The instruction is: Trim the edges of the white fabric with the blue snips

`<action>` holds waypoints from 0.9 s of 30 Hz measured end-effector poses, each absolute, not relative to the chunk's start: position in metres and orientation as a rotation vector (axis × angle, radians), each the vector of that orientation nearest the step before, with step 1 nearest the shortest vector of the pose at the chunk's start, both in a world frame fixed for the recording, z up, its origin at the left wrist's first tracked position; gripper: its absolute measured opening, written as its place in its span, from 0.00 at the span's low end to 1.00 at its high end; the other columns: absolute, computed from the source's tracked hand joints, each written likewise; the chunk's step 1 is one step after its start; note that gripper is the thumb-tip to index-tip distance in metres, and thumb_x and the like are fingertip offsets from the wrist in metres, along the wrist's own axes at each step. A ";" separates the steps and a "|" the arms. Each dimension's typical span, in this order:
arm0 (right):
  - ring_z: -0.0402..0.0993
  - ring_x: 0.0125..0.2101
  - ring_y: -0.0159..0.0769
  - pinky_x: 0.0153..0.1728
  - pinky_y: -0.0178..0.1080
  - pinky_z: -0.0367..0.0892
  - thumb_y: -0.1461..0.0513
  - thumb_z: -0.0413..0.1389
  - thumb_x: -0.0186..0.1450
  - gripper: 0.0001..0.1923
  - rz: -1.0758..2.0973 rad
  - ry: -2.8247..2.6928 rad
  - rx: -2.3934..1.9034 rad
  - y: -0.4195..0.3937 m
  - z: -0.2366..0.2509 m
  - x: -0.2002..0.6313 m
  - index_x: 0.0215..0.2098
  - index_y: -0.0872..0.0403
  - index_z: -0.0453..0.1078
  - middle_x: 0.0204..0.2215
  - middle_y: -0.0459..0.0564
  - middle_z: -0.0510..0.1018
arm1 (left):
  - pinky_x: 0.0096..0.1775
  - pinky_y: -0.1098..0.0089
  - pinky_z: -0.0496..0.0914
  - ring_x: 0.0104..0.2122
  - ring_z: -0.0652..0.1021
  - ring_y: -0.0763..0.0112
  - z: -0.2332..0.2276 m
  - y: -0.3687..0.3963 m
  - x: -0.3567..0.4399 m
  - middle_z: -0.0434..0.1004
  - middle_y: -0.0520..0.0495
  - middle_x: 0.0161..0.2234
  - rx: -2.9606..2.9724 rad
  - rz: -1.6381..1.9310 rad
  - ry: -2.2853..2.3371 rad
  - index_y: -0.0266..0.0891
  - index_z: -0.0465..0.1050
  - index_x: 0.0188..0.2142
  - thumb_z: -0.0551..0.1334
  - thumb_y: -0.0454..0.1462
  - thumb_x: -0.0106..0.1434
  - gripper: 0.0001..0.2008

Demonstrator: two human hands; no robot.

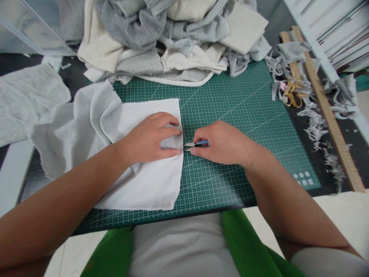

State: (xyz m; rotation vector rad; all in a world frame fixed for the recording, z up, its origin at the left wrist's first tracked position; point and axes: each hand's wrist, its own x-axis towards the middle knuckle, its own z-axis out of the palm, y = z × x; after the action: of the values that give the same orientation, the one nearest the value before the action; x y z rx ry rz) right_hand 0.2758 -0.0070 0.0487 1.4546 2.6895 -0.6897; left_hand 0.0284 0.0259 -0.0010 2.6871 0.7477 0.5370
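A piece of white cloth (150, 188) lies on the green cutting mat (230, 92), with its raw edge on the right and a grey part folded over at the left. My left hand (152, 138) rests on this cloth, fingers apart, thumb and fingertips pressing near the edge. Just beyond that edge, my right hand (223, 142) is closed around small thread snips (201, 143) with a blue handle. Their blades point left and reach the cloth's edge between my left thumb and forefinger. My right palm hides part of the handle.
A large heap of grey and cream cloth (184, 42) covers the back of the mat. At the right lie a wooden ruler (331, 104), gold-handled scissors (291, 96) and shredded scraps (314, 123). Another grey cloth (29, 100) is spread at the far left.
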 end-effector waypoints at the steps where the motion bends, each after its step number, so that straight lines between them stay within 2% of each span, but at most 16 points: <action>1: 0.73 0.30 0.36 0.31 0.38 0.56 0.52 0.60 0.66 0.11 -0.688 2.691 1.450 -0.007 0.049 0.276 0.35 0.51 0.79 0.28 0.46 0.81 | 0.56 0.51 0.72 0.52 0.77 0.52 -0.001 0.026 0.028 0.76 0.39 0.52 2.685 0.537 0.747 0.40 0.78 0.47 0.69 0.51 0.62 0.21; 19: 0.71 0.29 0.34 0.29 0.37 0.55 0.55 0.61 0.67 0.10 -0.686 2.666 1.521 -0.006 0.047 0.272 0.34 0.51 0.79 0.27 0.45 0.80 | 0.54 0.49 0.73 0.51 0.77 0.50 0.000 0.025 0.029 0.76 0.37 0.52 2.715 0.573 0.713 0.37 0.78 0.47 0.69 0.50 0.63 0.21; 27: 0.71 0.27 0.32 0.31 0.37 0.57 0.55 0.63 0.65 0.09 -0.800 2.674 1.613 -0.002 0.051 0.280 0.33 0.52 0.79 0.27 0.44 0.80 | 0.56 0.50 0.72 0.52 0.76 0.51 -0.001 0.026 0.028 0.76 0.38 0.52 2.695 0.557 0.726 0.38 0.78 0.48 0.69 0.49 0.63 0.21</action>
State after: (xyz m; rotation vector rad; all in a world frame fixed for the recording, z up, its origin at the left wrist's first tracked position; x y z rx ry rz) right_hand 0.2797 -0.0020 0.0510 1.6127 2.6741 -0.7998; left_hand 0.0283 0.0256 -0.0009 2.6954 0.7262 0.5566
